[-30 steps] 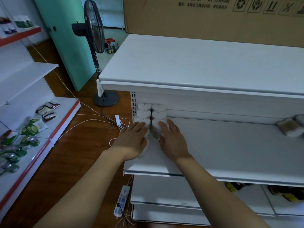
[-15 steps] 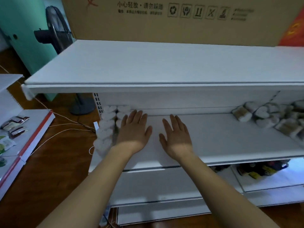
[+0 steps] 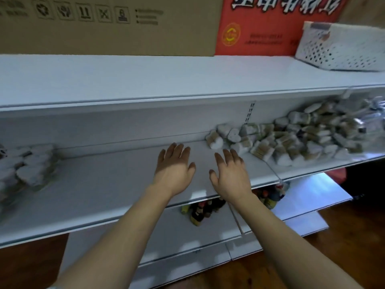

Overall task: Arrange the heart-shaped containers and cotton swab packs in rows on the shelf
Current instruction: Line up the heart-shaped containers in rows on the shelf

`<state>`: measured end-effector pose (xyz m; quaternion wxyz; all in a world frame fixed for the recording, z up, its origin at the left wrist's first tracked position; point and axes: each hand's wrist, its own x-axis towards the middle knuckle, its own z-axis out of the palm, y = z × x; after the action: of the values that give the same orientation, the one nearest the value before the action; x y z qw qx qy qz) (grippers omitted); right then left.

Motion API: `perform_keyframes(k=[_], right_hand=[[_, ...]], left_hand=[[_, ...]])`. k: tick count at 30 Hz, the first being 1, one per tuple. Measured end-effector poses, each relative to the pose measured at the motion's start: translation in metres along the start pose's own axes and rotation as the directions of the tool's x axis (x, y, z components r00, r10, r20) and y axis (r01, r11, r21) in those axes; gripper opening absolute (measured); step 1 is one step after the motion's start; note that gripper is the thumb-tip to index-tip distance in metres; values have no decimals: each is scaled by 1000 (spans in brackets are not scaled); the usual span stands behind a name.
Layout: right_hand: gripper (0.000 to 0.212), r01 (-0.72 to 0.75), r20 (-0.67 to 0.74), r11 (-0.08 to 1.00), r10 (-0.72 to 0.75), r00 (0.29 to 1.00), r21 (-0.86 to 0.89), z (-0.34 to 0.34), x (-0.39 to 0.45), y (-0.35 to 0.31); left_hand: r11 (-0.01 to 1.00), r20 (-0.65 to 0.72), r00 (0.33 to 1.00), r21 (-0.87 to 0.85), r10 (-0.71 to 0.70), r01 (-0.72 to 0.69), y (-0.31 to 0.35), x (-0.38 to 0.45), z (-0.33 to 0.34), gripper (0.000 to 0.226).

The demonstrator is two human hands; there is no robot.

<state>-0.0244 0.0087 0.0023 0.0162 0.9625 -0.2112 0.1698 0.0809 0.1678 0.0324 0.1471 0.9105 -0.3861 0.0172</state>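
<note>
Heart-shaped containers (image 3: 233,135) heap on smooth white shelf (image 3: 104,184); both hands (image 3: 174,165) flat, empty.

The person is showing two bare forearms, wearing no sleeves; left grip (image 3: 174,166) and right grip (image 3: 230,174) are wearing nothing.

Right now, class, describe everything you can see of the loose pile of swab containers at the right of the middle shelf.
The pile is a jumbled heap of small containers with white heart-shaped ends and tan contents, apparently clear plastic. They lie tipped at mixed angles, overlapping, on the white middle shelf against its back wall. Neither hand touches it; the right hand is open just short of the nearest ones.
</note>
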Motion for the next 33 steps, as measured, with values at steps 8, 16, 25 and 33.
perform_keyframes(k=[8,16,25,33], right_hand=[[65,-159,127,987,162,979,-34,25,33,121],[72,-206,151,967,228,962,-153,48,62,209],[66,-26,191,996,43,981,-89,59,82,237],[58,137,-22,794,-154,988,592,34,91,244]], left_hand=[[993,102,988,-32,117,-114,74,74,47,59],[967,117,964,-121,237,-223,121,138,92,49],[969,61,983,-190,173,-159,152,165,110,43],[957,-51,996,-276,79,-90,177,155,110,64]])
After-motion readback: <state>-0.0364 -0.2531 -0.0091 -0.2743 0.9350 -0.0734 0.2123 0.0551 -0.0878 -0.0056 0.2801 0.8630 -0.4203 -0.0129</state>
